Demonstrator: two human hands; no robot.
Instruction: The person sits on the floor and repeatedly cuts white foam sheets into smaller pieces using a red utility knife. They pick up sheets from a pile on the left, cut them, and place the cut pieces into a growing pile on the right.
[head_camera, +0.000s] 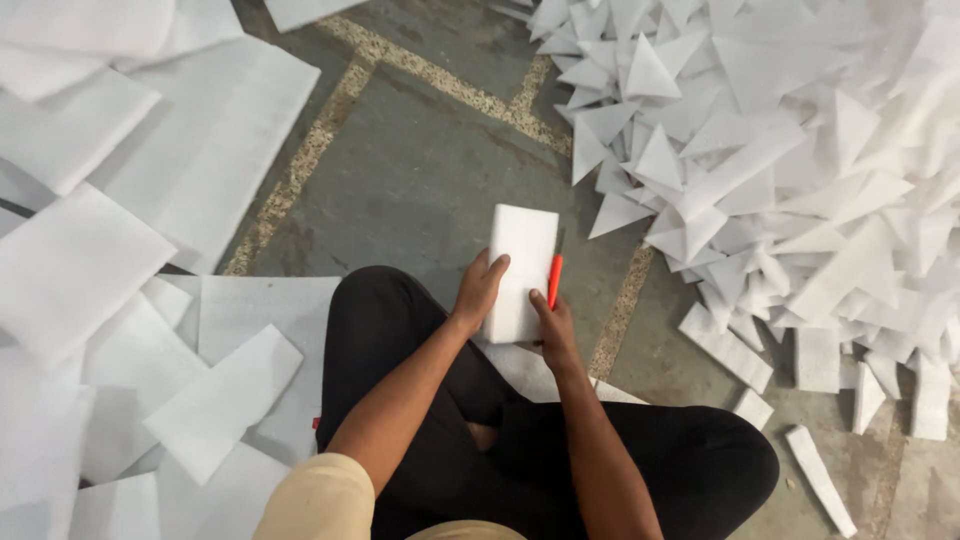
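The person sits cross-legged on a grey stone floor, black trousers filling the lower middle of the view, and both hands meet on a white rectangular foam block that stands out in front of the knees, its long side running away from the body. The left hand clasps the block's left edge, fingers curled round it and thumb laid on the top face. The right hand is at the block's lower right corner, closed round a red-handled cutter that lies along the right edge, tip pointing away; whether its blade touches the foam cannot be told. Judging by how things lie, a good share of cutting looks done: a deep heap of white foam triangles spreads over the floor to the right, with a few narrow foam strips at its near edge, while the block in hand shows no cut. Plenty looks left too, since large uncut foam sheets lie overlapped on the left. The blade itself is too thin to make out, the heap and the sheets run past the frame edges, and the block's underside and the palms are hidden
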